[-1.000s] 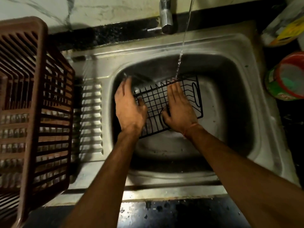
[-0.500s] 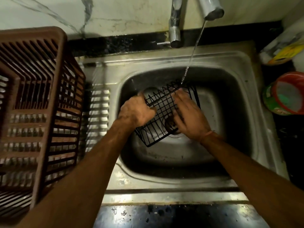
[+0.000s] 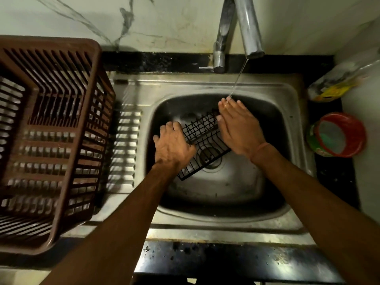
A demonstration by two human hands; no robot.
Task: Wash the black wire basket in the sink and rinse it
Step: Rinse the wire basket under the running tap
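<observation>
**Wire basket tilted in the sink under running water**

The left hand has its grip curled round the near-left edge of the black wire basket. The right hand lies flat, fingers straight, against the basket's right side. Between the two hands the basket stands tilted in the sink, above the drain, its long axis running from near-left to far-right. Water from the tap lands on the right fingertips. Left of the left hand stands a brown plastic crate.
</observation>
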